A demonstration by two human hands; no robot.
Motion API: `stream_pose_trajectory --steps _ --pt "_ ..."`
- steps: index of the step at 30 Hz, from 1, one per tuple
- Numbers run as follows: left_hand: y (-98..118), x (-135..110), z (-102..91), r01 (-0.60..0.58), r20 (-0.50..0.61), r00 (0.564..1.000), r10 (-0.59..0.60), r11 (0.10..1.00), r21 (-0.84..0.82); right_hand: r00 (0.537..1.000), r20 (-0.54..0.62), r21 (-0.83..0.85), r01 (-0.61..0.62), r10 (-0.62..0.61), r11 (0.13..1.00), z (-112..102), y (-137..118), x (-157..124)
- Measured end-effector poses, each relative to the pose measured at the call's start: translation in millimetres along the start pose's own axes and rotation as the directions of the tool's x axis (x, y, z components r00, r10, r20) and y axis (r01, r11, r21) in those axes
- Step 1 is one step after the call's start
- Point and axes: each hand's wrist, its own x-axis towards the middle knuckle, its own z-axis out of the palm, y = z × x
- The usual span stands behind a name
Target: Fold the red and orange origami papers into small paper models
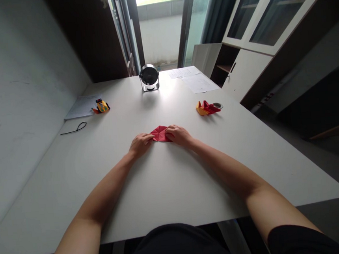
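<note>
A folded red paper lies flat in the middle of the white table. My left hand rests at its left corner with the fingers curled and pinching that edge. My right hand covers the paper's right side, fingers bent and pressed down on it. Both forearms stretch out over the table from the near edge.
Folded orange and red paper pieces sit to the right beside a small ring. A small round fan stands at the back. A yellow toy, a sheet of paper and a black cord lie left; more sheets lie far right.
</note>
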Motion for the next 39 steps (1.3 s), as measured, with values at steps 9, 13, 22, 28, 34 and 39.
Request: stream_pose_trajectory --steps 9,13,22,28,34,39 --pt "5.6 1.2 -1.9 -0.218 0.206 0.952 0.227 0.974 -0.065 0.998 0.023 -0.11 0.067 -0.065 0.992 2.7 -6.9 -1.2" --pt "6.7 1.7 -5.0 -0.188 0.278 0.941 0.193 0.981 -0.045 0.986 0.123 -0.065 0.121 -0.112 0.991 10.5 -3.8 -2.1" --pt "9.9 -1.9 6.5 -0.103 0.335 0.94 0.062 0.989 0.106 0.985 0.167 -0.098 -0.031 0.047 0.995 18.5 15.5 -0.5" --pt "11.3 -2.9 14.0 -0.043 0.325 0.946 -0.005 0.989 0.141 0.982 0.096 -0.148 -0.146 0.161 0.978 18.8 29.3 -0.8" --pt "15.0 -1.5 9.4 0.036 0.174 0.982 -0.068 0.983 0.18 0.951 -0.088 -0.134 -0.307 0.297 0.942 15.4 44.3 0.3" --pt "12.1 1.7 -1.1 0.125 0.009 0.992 -0.128 0.978 0.168 0.967 -0.086 -0.085 -0.247 0.24 0.965 11.6 43.5 -0.3"
